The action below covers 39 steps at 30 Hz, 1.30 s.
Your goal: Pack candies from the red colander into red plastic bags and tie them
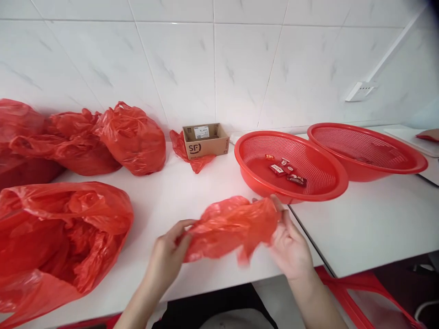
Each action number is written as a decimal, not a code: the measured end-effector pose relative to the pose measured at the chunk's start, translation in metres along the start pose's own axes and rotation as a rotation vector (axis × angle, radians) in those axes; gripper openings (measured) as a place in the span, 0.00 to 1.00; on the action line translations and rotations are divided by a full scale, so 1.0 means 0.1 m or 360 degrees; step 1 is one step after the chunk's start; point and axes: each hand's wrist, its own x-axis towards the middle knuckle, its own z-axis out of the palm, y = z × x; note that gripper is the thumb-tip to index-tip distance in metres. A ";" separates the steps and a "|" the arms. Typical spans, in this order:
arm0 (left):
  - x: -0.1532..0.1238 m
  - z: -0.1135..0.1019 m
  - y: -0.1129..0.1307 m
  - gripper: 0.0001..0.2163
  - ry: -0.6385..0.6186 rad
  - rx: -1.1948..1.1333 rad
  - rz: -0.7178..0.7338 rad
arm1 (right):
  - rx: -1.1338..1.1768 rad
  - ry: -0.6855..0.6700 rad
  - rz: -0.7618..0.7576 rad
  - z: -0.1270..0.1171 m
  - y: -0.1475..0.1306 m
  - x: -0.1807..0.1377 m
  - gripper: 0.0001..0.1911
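A crumpled red plastic bag [233, 226] is held up between my two hands, just above the white table near its front edge. My left hand [171, 246] pinches the bag's left end between thumb and fingers. Palm turned up, my right hand [290, 242] grips the right end; its fingertips are partly hidden by the plastic. Behind my right hand stands a red perforated basket [254, 178] with several small wrapped packets [297, 180] in the bottom. To the left lies a large open red bag [116, 205] with more crumpled red plastic inside.
Several full red bags [133, 141] line the tiled wall at the left. An open cardboard box [206, 147] sits on a flat red bag [202, 163]. Another red basket [366, 176] stands at the right. A dark gap separates two tables; a red chair [350, 292] is at lower right.
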 end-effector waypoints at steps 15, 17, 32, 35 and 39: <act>-0.08 0.06 0.37 0.12 -0.0038 -0.0058 0.0159 | -0.2263 -0.0997 -0.1202 0.87 0.21 -0.31 0.12; -0.11 0.08 0.40 0.12 -0.0139 -0.0198 0.0141 | -0.2545 -0.0828 -0.1293 0.74 0.32 -0.11 0.12; 0.21 -0.48 0.14 0.17 0.0350 -0.1647 -0.0467 | -0.3205 -0.0753 -0.0363 0.27 -0.14 -0.15 0.38; 0.18 -0.33 0.21 0.25 0.0269 -0.1445 -0.0382 | -0.3097 -0.0829 -0.0512 0.42 -0.12 -0.16 0.32; 0.18 -0.23 0.23 0.30 0.0015 -0.1099 -0.0282 | -0.3024 -0.0902 -0.0970 0.65 0.01 -0.07 0.16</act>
